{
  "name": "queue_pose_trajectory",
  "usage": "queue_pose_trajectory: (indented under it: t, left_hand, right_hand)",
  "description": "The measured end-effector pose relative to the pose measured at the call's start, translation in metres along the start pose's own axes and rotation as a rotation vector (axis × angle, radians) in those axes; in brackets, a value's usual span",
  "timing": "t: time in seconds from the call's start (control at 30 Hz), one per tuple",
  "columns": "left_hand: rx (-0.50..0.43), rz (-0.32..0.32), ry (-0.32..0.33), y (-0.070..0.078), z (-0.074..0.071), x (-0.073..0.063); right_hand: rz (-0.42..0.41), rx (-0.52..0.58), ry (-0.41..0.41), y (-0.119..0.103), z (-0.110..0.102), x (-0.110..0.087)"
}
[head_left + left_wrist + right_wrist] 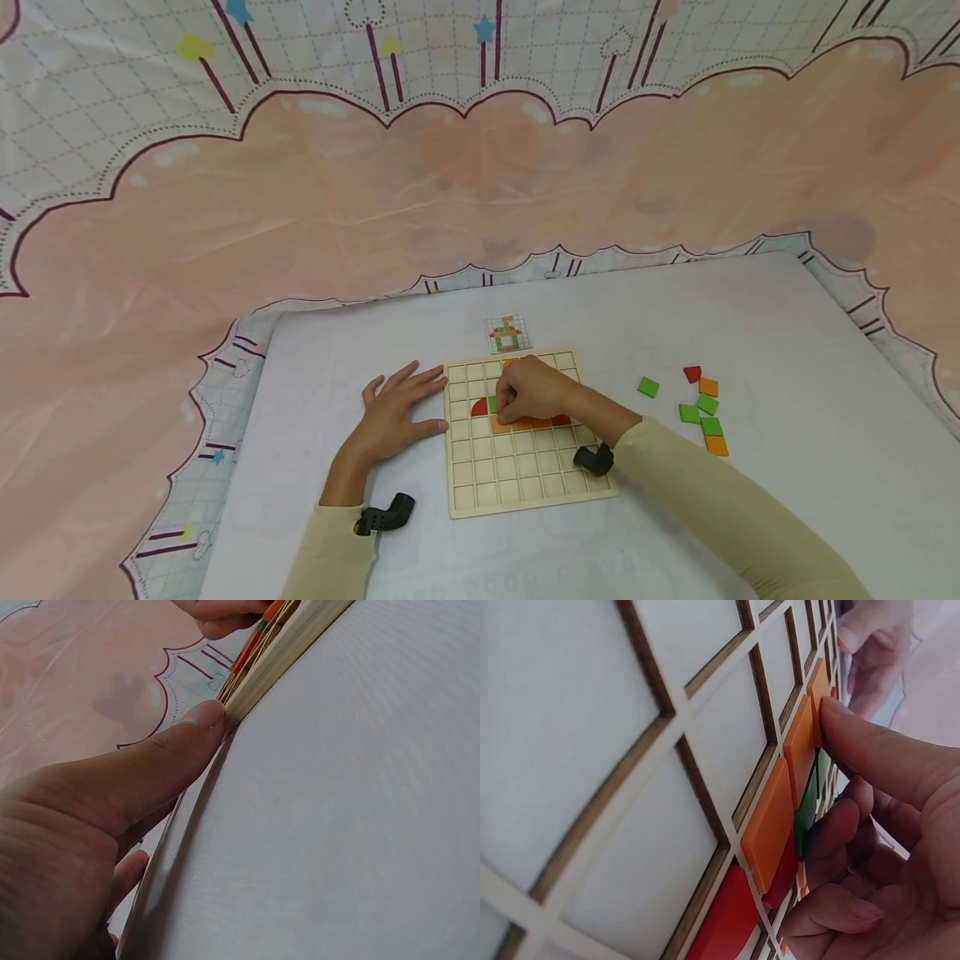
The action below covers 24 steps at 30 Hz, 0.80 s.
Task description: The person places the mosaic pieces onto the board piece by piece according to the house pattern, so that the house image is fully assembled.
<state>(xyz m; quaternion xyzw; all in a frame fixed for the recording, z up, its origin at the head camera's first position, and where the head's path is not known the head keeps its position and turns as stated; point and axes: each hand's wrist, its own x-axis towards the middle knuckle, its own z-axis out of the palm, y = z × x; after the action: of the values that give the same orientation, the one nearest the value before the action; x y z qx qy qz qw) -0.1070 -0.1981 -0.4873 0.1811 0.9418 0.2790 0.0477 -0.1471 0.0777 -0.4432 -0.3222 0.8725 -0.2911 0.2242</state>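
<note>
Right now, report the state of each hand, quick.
Left hand: open, fingers spread, touching the edge of the gridded board.
Right hand: fingers curled, thumb at an orange tile; whether it grips one cannot be told.

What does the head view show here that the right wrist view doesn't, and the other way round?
Only the head view shows the pattern card beyond the board and loose tiles right of it. Only the right wrist view shows the palm side of the right hand. Both show the board, orange tiles on it and the left hand.
</note>
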Motion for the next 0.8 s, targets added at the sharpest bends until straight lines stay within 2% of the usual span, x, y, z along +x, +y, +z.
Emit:
queue_pose_trajectory:
  t: [0.5,0.8]
  left_hand:
    - [0.01,0.002,-0.001,-0.001,0.001,0.0]
    - [0.004,0.011,-0.002,-0.001,0.0,0.0]
  right_hand:
    - [0.048,-0.028,0.029,0.003,0.0,-0.006]
    - [0.022,-0.027,0.066,0.014,-0.012,-0.019]
